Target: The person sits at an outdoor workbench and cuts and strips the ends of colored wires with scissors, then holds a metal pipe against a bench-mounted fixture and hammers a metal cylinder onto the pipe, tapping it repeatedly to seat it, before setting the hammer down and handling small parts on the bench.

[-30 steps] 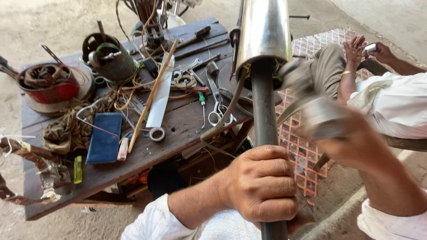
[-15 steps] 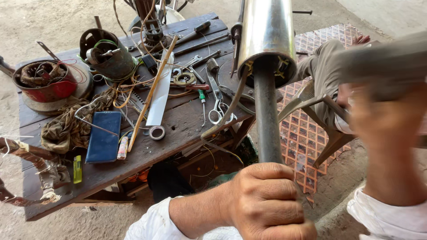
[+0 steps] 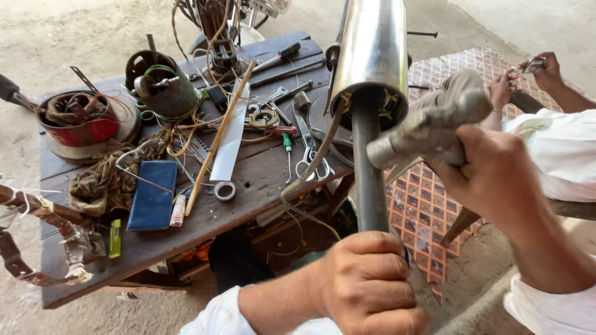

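Gripping a dark metal pipe (image 3: 367, 180) near its lower end, the left hand (image 3: 366, 288) is curled into a full fist at about six o'clock in the view. That pipe rises straight up into a shiny steel cylinder (image 3: 372, 49) at twelve o'clock, with thin wires showing at the cylinder's lower rim. At three o'clock the right hand (image 3: 496, 177) is clenched around the handle of a hammer (image 3: 428, 127), whose grey head sits just beside the pipe, right below the cylinder; whether it touches the pipe cannot be told. A cluttered wooden workbench (image 3: 248, 205) fills the nine o'clock side, carrying a blue flat case (image 3: 152, 195), a red bowl of coiled wire (image 3: 81, 121), and scissors (image 3: 310, 158). At two o'clock, another person's hands (image 3: 528, 74) work over a patterned mat (image 3: 428, 205).
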`<state>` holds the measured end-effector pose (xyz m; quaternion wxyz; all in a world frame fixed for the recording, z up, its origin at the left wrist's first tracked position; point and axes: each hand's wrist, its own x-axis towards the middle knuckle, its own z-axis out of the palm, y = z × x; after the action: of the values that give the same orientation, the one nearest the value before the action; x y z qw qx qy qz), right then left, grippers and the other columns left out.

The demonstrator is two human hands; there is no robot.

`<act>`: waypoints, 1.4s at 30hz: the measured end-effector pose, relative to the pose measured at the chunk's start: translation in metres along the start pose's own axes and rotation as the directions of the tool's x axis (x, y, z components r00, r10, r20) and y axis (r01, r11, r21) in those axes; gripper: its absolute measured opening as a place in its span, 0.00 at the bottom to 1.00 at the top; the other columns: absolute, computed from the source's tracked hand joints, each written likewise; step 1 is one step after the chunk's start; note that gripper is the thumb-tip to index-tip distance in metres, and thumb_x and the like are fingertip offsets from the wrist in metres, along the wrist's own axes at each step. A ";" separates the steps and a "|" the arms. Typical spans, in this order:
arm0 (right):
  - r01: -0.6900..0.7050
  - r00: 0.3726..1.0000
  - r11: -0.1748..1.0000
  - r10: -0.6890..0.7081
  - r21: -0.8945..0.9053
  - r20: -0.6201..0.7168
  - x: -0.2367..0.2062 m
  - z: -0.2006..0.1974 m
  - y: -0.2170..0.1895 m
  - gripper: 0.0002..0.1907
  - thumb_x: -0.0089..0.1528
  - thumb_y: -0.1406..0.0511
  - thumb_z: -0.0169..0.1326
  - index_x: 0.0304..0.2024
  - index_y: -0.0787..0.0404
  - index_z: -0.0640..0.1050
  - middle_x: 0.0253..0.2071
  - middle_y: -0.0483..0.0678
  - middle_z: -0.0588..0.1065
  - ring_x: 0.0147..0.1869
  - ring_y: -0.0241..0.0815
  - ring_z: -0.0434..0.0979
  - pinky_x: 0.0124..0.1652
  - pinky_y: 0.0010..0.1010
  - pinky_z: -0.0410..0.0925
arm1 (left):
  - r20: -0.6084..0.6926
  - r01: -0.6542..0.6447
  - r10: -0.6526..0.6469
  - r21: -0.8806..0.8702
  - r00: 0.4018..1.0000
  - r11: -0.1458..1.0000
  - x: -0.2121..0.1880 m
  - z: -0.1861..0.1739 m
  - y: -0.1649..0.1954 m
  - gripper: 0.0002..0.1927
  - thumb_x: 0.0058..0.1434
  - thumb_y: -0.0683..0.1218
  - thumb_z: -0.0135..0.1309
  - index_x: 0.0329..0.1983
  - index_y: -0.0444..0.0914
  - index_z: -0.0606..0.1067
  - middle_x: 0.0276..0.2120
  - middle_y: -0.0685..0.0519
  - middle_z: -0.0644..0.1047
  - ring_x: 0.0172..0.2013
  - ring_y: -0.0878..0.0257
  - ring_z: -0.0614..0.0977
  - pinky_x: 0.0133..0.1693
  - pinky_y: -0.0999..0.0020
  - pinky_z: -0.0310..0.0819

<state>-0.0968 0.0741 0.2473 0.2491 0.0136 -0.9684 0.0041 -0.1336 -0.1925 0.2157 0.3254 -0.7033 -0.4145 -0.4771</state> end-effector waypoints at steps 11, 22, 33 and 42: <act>0.155 0.963 0.948 -0.082 0.277 -0.258 0.063 0.009 -0.033 0.19 0.62 0.65 0.67 0.54 0.59 0.77 0.22 0.41 0.73 0.22 0.33 0.73 0.28 0.27 0.68 | 0.020 -0.016 0.016 0.035 1.000 0.999 -0.029 0.019 0.018 0.06 0.66 0.42 0.58 0.35 0.40 0.73 0.28 0.58 0.72 0.36 0.61 0.81 0.49 0.61 0.79; 0.150 0.840 0.550 0.368 0.821 -0.400 0.035 0.108 -0.062 0.13 0.74 0.72 0.58 0.56 0.61 0.68 0.44 0.45 0.74 0.40 0.33 0.74 0.39 0.24 0.70 | 0.003 0.092 -0.092 -0.138 0.996 0.986 -0.032 0.006 0.011 0.04 0.60 0.39 0.61 0.35 0.33 0.77 0.33 0.50 0.77 0.37 0.55 0.82 0.49 0.61 0.80; 0.234 0.944 0.642 0.030 0.730 -0.329 0.031 -0.010 -0.021 0.15 0.66 0.69 0.60 0.55 0.58 0.73 0.32 0.43 0.74 0.29 0.32 0.74 0.29 0.23 0.68 | -0.128 0.149 -0.174 -0.186 0.976 0.971 -0.018 -0.006 0.004 0.07 0.63 0.39 0.60 0.29 0.37 0.76 0.26 0.55 0.75 0.33 0.61 0.82 0.43 0.64 0.78; 0.278 0.941 0.848 -0.145 -0.452 0.307 0.068 -0.066 -0.066 0.16 0.59 0.58 0.63 0.46 0.54 0.78 0.18 0.43 0.74 0.19 0.38 0.76 0.22 0.29 0.70 | -0.082 0.001 0.000 0.011 0.997 1.000 -0.023 0.005 0.004 0.04 0.59 0.39 0.57 0.33 0.43 0.76 0.28 0.59 0.71 0.34 0.62 0.80 0.46 0.65 0.76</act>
<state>-0.1222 0.0076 0.3382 0.1132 0.0581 -0.9544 -0.2701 -0.1330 -0.1958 0.1918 0.3462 -0.6811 -0.4036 -0.5033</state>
